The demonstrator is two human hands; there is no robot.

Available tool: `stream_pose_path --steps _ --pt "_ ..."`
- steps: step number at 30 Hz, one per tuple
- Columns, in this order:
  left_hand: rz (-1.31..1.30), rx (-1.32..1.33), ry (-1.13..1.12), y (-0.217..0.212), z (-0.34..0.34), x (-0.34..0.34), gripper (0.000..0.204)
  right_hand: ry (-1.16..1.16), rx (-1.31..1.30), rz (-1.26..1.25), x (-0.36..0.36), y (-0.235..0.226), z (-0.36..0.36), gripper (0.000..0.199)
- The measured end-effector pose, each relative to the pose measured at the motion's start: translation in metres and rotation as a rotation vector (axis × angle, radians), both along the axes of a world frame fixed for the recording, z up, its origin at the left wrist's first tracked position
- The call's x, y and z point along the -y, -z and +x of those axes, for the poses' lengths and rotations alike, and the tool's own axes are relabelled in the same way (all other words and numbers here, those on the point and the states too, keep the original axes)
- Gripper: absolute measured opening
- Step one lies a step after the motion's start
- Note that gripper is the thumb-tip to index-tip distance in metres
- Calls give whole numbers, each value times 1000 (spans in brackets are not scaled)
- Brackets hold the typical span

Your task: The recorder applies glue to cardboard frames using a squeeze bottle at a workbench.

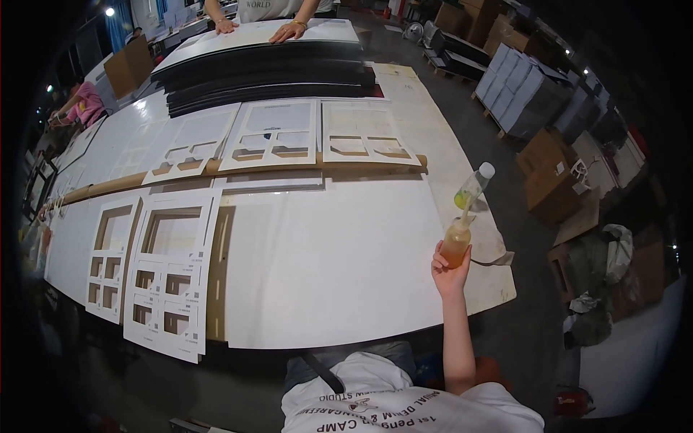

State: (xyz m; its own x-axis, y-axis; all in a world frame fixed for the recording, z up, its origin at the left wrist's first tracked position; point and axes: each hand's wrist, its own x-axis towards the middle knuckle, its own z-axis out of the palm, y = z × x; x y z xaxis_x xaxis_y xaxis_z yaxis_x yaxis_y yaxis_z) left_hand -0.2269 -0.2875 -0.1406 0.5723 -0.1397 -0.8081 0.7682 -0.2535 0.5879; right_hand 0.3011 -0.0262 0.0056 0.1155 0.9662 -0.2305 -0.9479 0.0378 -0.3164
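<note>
My right hand (450,270) is wrapped round a small squeeze bottle (456,244) of amber liquid, near the table's right edge. The bottle stands upright, its narrow pale nozzle pointing up. Just beyond it is a clear bottle (473,186) with a white cap and some yellow-green liquid low inside; the nozzle overlaps it in view. To the left spreads a bare white sheet or board (332,267) on the table. My left hand is out of view.
White cut-out frame panels (164,281) lie at the left. More panels (268,137) lean on a long brown tube (245,166) across the table. Beyond, another person's hands (289,31) rest on a tall stack of black-edged boards (267,68). Cardboard boxes (552,173) stand at the right.
</note>
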Motion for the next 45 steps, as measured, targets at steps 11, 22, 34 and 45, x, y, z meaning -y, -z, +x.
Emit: stream_pose_path --steps 11,22,34,45 --pt "-100 37 84 -3 -1 -12 35 -30 -4 22 3 2 2 54" --pt "-237 72 143 -18 -3 -6 39 -10 7 -26 -2 -2 2 55" --pt "-286 140 27 -42 9 27 44 -43 -2 13 2 0 0 55" --pt "1839 714 -726 -399 100 -131 49 -44 -5 91 3 4 5 56"
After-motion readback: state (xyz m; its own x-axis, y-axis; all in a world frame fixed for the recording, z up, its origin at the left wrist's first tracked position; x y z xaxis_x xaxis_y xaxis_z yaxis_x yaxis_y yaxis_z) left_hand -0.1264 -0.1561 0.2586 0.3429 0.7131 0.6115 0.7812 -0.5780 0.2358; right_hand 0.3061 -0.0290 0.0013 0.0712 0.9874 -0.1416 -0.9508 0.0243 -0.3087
